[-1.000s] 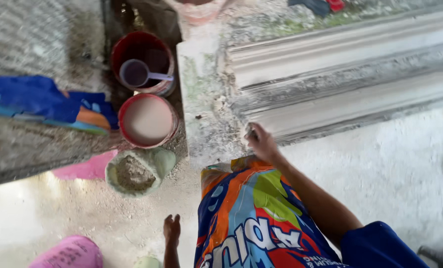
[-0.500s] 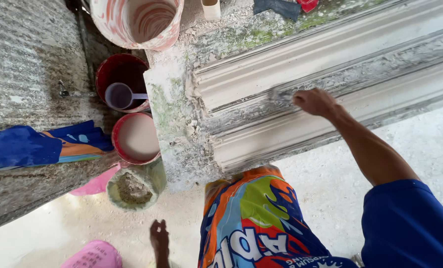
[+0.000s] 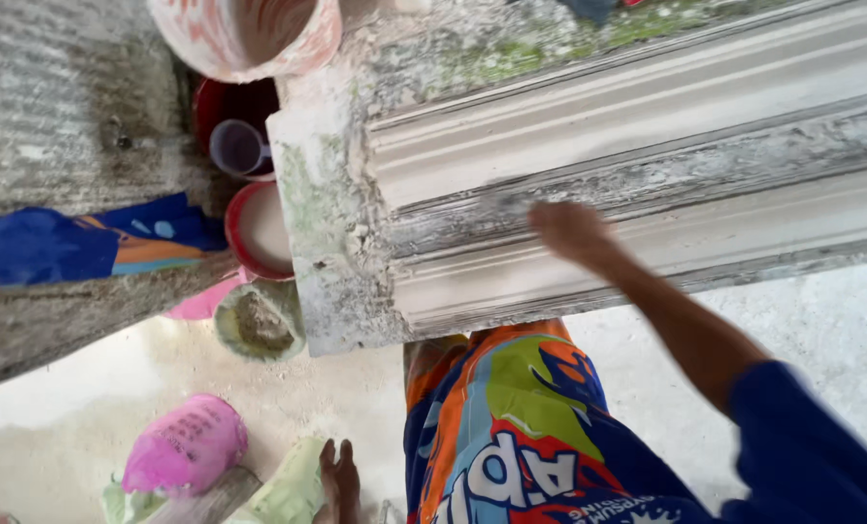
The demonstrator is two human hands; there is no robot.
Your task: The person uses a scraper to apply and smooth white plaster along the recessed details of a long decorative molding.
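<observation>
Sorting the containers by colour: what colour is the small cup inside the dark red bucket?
Pale purple cup, seen in the head view.

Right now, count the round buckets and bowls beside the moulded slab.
4: patterned bucket at top, dark red bucket below, red-rimmed bowl of white liquid, grey mortar-crusted bowl lowest. Others may be hidden.

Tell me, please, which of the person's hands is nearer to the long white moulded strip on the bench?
The right. The right hand, blurred, lies on the long white moulded strip, at its lower ridges. The left hand does not show in the picture, so its place cannot be told.
</observation>
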